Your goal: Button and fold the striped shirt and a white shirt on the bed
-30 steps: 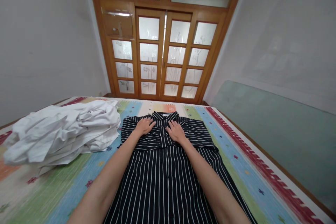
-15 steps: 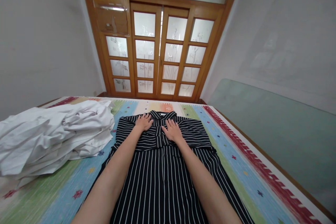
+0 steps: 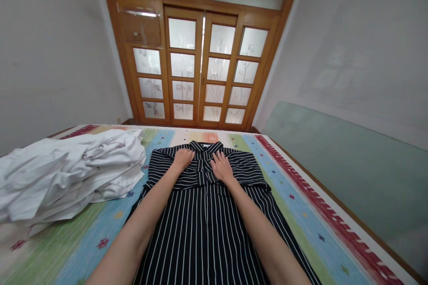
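A black shirt with white stripes [image 3: 197,227] lies front up and spread out, its collar [image 3: 206,146] at the far end. Both sleeves are folded across the chest. My left hand [image 3: 183,159] rests left of the collar, its fingers curled into the striped cloth. On the right side of the chest, my right hand [image 3: 221,167] lies on the shirt with its fingers spread. The fingertips of my left hand are hidden beneath the knuckles.
A crumpled heap of white cloth [image 3: 83,164] lies at the left. Under everything is a multicoloured patterned bedspread [image 3: 290,187]. A pale green panel [image 3: 341,160] stands along the right wall. Wooden doors with glass panes [image 3: 200,67] are at the back.
My left hand's fingers were stretched flat on the shirt and are now curled in. My right hand has shifted very slightly and stays spread. The view has tilted a little.
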The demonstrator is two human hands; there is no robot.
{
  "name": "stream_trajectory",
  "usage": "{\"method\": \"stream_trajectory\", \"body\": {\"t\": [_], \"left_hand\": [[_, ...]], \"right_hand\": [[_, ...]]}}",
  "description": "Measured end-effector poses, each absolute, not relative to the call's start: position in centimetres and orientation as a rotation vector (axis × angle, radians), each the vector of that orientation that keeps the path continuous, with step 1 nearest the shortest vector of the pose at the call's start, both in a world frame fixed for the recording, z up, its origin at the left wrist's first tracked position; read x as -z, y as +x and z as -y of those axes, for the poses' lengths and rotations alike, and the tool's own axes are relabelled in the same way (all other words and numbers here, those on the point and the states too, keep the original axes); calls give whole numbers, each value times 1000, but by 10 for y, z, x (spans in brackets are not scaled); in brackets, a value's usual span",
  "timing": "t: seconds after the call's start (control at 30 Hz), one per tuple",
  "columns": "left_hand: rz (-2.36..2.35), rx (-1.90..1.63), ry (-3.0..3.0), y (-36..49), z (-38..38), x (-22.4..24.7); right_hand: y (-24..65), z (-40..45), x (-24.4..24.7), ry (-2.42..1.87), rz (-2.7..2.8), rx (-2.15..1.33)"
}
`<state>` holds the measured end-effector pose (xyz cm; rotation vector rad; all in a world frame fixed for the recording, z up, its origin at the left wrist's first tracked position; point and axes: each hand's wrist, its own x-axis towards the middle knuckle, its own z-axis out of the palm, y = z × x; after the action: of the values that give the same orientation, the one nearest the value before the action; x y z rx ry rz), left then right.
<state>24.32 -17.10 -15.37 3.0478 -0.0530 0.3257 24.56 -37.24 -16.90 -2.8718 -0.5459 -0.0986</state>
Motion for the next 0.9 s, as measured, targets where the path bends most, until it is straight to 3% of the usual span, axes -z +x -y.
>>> {"method": "stream_trajectory", "body": {"t": [0.3,0.57,0.9], "left_hand": [[73,-458,2968,193,191,143],[68,-57,2933,173,214,171],[34,-223,2950,181,218,166]], "right_hand": [[231,420,165,-2939,544,45],[198,430,177,-2961,367,-29],[176,461,169,-2896,359,-103]]}}
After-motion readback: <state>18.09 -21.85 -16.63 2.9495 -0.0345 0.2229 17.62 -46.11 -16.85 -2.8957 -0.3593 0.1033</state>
